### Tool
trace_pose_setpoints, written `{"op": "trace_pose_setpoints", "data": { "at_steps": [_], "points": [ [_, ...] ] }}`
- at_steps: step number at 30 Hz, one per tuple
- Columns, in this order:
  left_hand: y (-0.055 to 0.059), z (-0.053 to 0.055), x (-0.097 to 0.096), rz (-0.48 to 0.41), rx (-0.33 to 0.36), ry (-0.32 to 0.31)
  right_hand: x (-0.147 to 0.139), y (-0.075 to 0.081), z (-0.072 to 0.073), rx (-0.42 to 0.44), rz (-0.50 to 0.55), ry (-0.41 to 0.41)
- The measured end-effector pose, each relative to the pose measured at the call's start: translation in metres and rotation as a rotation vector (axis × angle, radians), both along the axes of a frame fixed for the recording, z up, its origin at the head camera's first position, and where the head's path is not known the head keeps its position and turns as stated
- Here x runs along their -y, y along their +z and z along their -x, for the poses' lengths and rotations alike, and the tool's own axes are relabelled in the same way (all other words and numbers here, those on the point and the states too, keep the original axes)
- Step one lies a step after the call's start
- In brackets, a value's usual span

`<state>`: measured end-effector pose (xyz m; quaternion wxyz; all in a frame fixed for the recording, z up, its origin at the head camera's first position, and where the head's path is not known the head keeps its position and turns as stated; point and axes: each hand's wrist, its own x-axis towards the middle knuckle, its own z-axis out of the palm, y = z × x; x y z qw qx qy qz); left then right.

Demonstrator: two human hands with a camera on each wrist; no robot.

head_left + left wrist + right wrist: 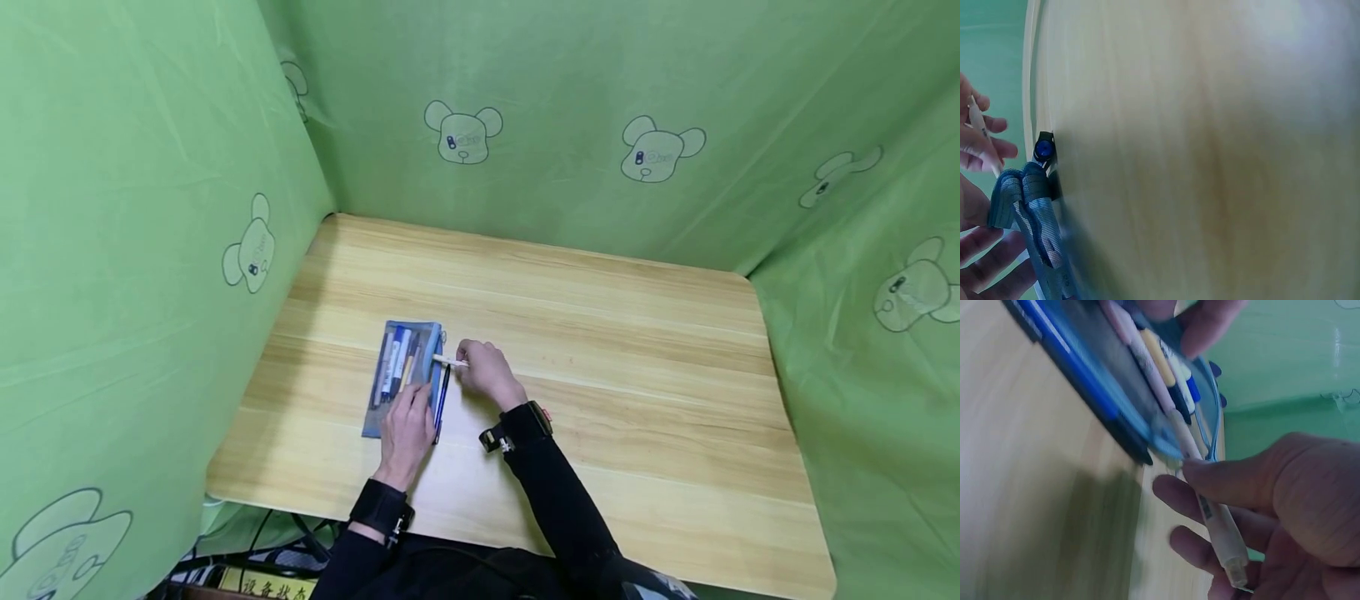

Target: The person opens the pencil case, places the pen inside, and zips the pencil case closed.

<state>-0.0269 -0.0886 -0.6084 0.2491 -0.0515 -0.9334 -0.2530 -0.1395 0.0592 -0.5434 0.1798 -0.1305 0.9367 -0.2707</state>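
A blue mesh pencil case lies on the table's left half, with several pens and markers showing inside. My left hand holds the case near its lower right edge; the right wrist view shows its fingertips at the parted opening. My right hand pinches a whitish pen between thumb and fingers. The pen's far end is at the case's opening, beside a pink pen. A blue and black pen lies along the right side of the case.
The wooden table stretches away to the right of both hands. Green curtains with bear prints hang at the back and both sides. Cables and a yellow sign are below the front left edge.
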Motion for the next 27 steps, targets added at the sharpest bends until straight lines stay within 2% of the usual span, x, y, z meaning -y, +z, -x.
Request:
{"op": "trace_pose_setpoints", "data": {
  "at_steps": [3,10,16,22,27],
  "points": [
    [0.001,0.0,0.001,0.003,0.0,0.004,0.007,0.001,-0.002,0.026,0.057,-0.067],
    [0.003,-0.001,0.002,0.013,-0.021,0.002,0.024,0.002,-0.005,0.004,0.125,-0.199],
    [0.003,-0.001,0.001,0.011,-0.024,0.002,0.034,0.002,-0.008,0.07,0.156,-0.28],
    [0.002,-0.001,0.002,0.002,-0.028,-0.003,0.044,-0.001,-0.009,0.07,0.089,-0.321],
    [0.001,-0.001,0.001,0.003,-0.026,-0.001,0.051,-0.006,-0.009,0.054,0.097,-0.32]
  ]
}}
